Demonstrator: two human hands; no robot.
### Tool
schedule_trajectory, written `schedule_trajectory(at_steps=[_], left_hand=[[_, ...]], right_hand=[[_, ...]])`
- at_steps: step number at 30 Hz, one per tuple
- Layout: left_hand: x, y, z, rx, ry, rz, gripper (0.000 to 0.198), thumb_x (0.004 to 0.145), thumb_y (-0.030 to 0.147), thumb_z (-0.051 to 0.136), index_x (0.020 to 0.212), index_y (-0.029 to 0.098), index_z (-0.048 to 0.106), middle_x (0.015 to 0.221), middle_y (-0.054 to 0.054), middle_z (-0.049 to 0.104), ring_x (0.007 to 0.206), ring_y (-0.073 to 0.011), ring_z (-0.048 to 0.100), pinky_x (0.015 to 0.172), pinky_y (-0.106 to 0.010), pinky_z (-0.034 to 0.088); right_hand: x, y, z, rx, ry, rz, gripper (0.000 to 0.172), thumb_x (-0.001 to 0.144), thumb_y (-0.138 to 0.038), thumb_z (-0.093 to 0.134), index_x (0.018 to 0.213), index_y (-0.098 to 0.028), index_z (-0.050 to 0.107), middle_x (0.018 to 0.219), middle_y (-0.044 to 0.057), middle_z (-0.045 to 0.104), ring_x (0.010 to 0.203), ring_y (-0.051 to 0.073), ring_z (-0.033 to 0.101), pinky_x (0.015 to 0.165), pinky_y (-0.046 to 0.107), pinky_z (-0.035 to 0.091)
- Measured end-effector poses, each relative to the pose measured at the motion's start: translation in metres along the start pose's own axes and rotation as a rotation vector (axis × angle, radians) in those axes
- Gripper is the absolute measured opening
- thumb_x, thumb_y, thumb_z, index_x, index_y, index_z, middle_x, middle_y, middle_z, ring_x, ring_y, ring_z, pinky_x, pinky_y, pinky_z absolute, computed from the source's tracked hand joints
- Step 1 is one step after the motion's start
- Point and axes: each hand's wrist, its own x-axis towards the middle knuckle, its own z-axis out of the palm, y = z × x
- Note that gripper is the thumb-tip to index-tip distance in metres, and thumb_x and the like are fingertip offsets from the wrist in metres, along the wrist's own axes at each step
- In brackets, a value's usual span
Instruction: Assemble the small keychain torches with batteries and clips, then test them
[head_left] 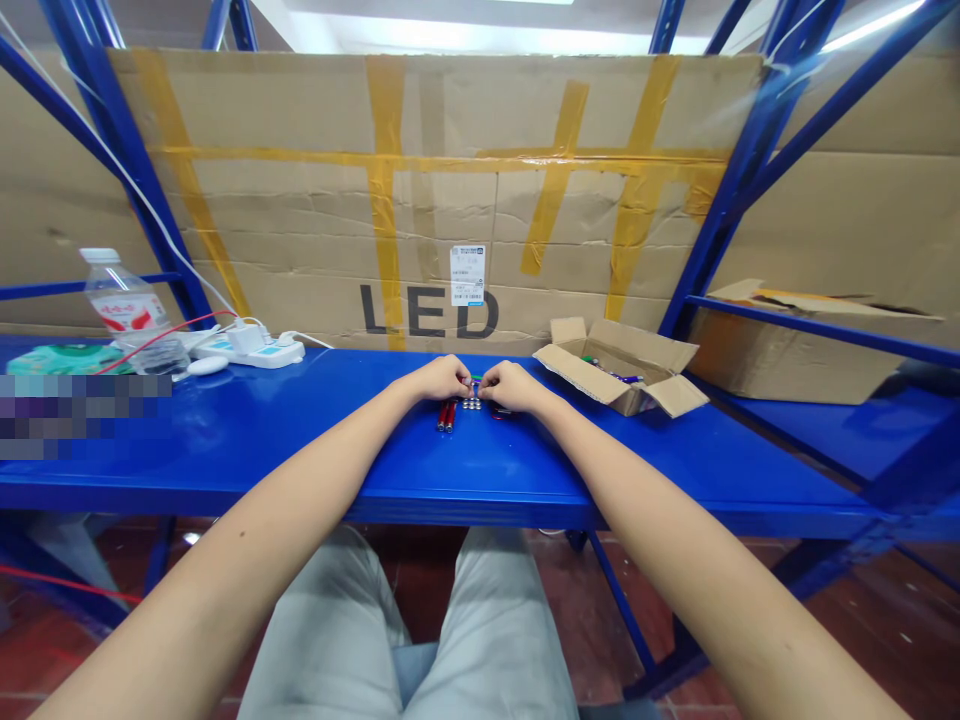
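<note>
My left hand and my right hand are close together over the blue tabletop, their fingers bent into pinches. What the fingertips hold is too small to make out; a bit of green shows between them. Just below the fingertips lie several small round silvery pieces, grouped in rows and looking like button cells. Red metallic tubes with silvery ends lie side by side below my left hand. Under my right hand, a small dark piece is mostly hidden.
An open cardboard box with small coloured items stands right of my hands. On the left are a white power strip, a plastic bottle and a green packet. A large cardboard sheet backs the blue table.
</note>
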Motion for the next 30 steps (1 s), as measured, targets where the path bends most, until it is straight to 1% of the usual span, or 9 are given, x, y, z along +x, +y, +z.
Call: schedule_trajectory(at_steps=[10,13,15,17,19,20,22,26,30], left_hand=[[0.000,-0.004,0.000,0.011,-0.004,0.015,0.015,0.065,0.029,0.062,0.061,0.015,0.064,0.054,0.003,0.052,0.056,-0.0109,0.040,0.055,-0.027,0.029],[-0.002,-0.004,-0.002,0.008,0.007,0.001,0.020,0.068,0.035,0.064,0.064,0.015,0.064,0.057,0.002,0.054,0.058,-0.0116,0.044,0.058,-0.027,0.032],[-0.005,-0.006,-0.006,0.012,0.054,-0.023,0.026,0.071,0.042,0.065,0.068,0.016,0.064,0.062,0.001,0.058,0.061,-0.0128,0.048,0.060,-0.027,0.034],[-0.010,-0.010,-0.010,0.031,0.148,-0.072,0.031,0.074,0.047,0.065,0.078,0.016,0.064,0.074,-0.002,0.064,0.069,-0.0150,0.053,0.063,-0.026,0.037],[-0.018,-0.017,-0.016,0.069,0.238,-0.150,0.032,0.079,0.046,0.061,0.092,0.016,0.062,0.089,-0.006,0.068,0.079,-0.0174,0.057,0.068,-0.026,0.040],[-0.022,-0.020,-0.020,0.098,0.253,-0.190,0.032,0.081,0.043,0.059,0.098,0.016,0.060,0.094,-0.007,0.069,0.082,-0.0180,0.059,0.069,-0.026,0.041],[-0.031,-0.026,-0.026,0.187,0.212,-0.265,0.029,0.084,0.038,0.057,0.102,0.016,0.058,0.097,-0.009,0.069,0.083,-0.0192,0.060,0.069,-0.027,0.042],[-0.039,-0.031,-0.033,0.350,0.094,-0.372,0.022,0.083,0.033,0.061,0.095,0.015,0.063,0.106,-0.013,0.070,0.090,-0.0224,0.063,0.069,-0.027,0.042],[-0.036,-0.028,-0.033,0.349,0.095,-0.409,0.019,0.082,0.031,0.063,0.087,0.015,0.071,0.098,-0.012,0.074,0.090,-0.0227,0.065,0.069,-0.026,0.043]], right_hand=[[0.001,0.000,0.000,0.016,-0.012,-0.007,0.011,0.079,-0.017,0.065,0.074,-0.014,0.075,0.065,0.001,0.069,0.062,0.012,0.059,0.056,0.020,0.038],[-0.001,-0.001,-0.003,0.033,0.029,0.003,0.013,0.080,-0.017,0.063,0.077,-0.014,0.076,0.072,0.003,0.072,0.066,0.013,0.060,0.059,0.020,0.040],[-0.002,-0.001,-0.006,0.022,0.072,-0.003,0.017,0.081,-0.016,0.060,0.080,-0.014,0.077,0.078,0.004,0.074,0.071,0.014,0.062,0.063,0.021,0.042],[-0.003,-0.002,-0.011,0.017,0.108,0.000,0.022,0.083,-0.014,0.056,0.085,-0.014,0.078,0.085,0.005,0.076,0.076,0.015,0.063,0.068,0.021,0.043],[-0.004,-0.002,-0.015,0.025,0.127,0.024,0.029,0.084,-0.011,0.051,0.091,-0.013,0.078,0.092,0.006,0.077,0.081,0.016,0.064,0.073,0.021,0.045],[-0.005,-0.002,-0.016,0.030,0.132,0.039,0.032,0.084,-0.009,0.049,0.094,-0.013,0.078,0.095,0.007,0.077,0.083,0.016,0.065,0.075,0.021,0.045],[-0.005,-0.001,-0.018,0.031,0.133,0.060,0.034,0.084,-0.009,0.047,0.096,-0.013,0.078,0.098,0.008,0.077,0.086,0.017,0.066,0.077,0.021,0.045],[-0.006,0.001,-0.018,0.004,0.124,0.048,0.032,0.084,-0.009,0.047,0.092,-0.014,0.078,0.100,0.008,0.077,0.092,0.018,0.067,0.079,0.021,0.045],[-0.004,0.003,-0.017,-0.021,0.120,0.049,0.033,0.083,-0.008,0.047,0.092,-0.014,0.078,0.098,0.007,0.077,0.091,0.018,0.067,0.078,0.021,0.045]])
